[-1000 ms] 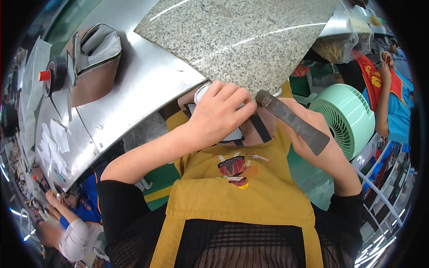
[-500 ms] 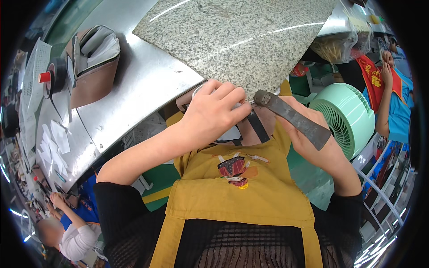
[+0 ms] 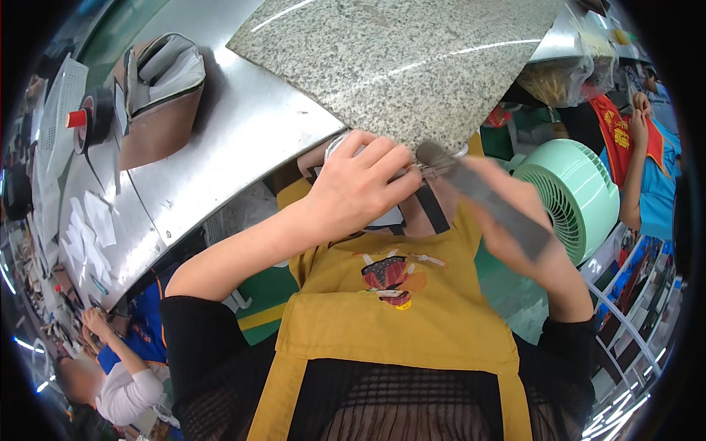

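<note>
My right hand [image 3: 507,202] grips a dark metal hammer [image 3: 493,206], blurred by motion. The hammer's rounded head lies close to my left fingertips, over the near corner of a speckled stone slab [image 3: 397,66]. My left hand [image 3: 364,180] is closed on a brown bag piece [image 3: 434,202] with a black strip, pressing it at the slab's edge. Part of this piece hangs down in front of my mustard apron [image 3: 397,323]. What lies right under my left fingers is hidden.
A brown bag [image 3: 162,103] with pale lining stands on the metal table [image 3: 243,110], beside a black tape roll [image 3: 94,121]. White scraps [image 3: 92,228] lie nearby. A mint-green fan [image 3: 570,195] stands at right. Co-workers sit at lower left and far right.
The hammer and my right hand have gone from sharp to blurred, shifting slightly. My left hand keeps its hold on the brown bag piece. The whole view has shifted a little.
</note>
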